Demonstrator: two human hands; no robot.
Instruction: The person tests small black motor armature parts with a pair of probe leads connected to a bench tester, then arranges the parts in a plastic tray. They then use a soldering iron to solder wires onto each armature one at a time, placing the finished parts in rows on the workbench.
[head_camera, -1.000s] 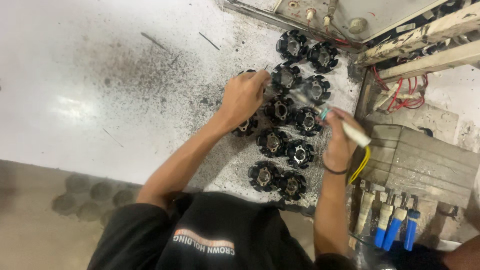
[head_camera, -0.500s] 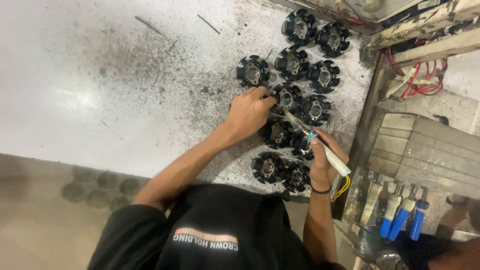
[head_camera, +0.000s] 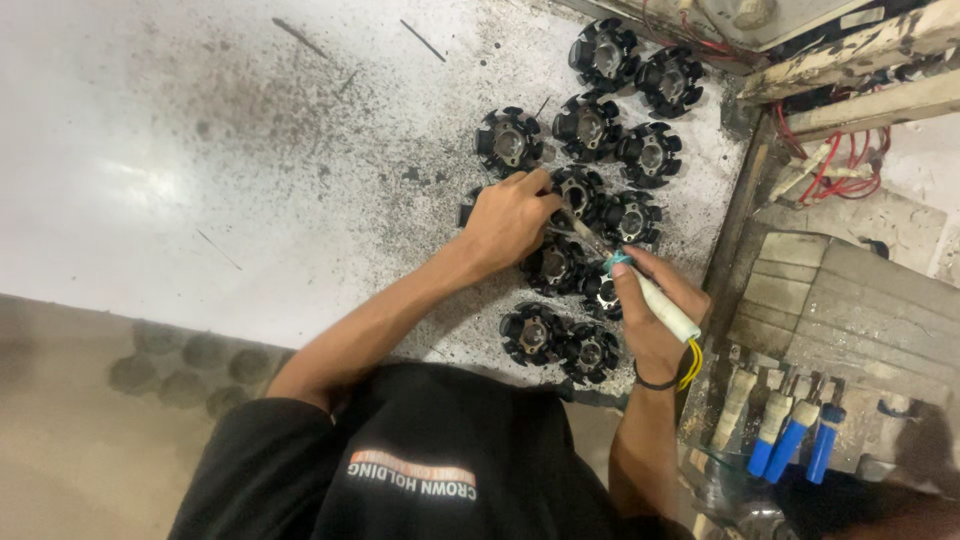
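Stator cores, black and star-shaped with a grey metal hub each, lay in a loose cluster on the white, soot-speckled tabletop (head_camera: 200, 180), and the one being worked on (head_camera: 578, 192) sat near the middle of that cluster, just past the knuckles of the left hand (head_camera: 510, 218). That hand lay flat-curled over the core's near edge, its grip pressed down on the part rather than lifting it, fingertips touching the rim at about 9 o'clock of the hub. The right hand (head_camera: 655, 320) sat toward 5 o'clock from the core, its grip pinched around a soldering iron (head_camera: 650, 295) with a white handle and a teal collar. The iron's long axis ran from 4 o'clock up to 10 o'clock, so the thin metal tip (head_camera: 583, 232) pointed straight at the held core and ended just beside it; whether it touched could not be told. The left hand was the nearer of the two. Other cores (head_camera: 510, 142) lay around, at 12 o'clock and at 6 o'clock of the hands. Farther out at 3 o'clock stood a ribbed grey block (head_camera: 850, 300), red wires (head_camera: 850, 165), and blue-handled tools (head_camera: 790, 445).
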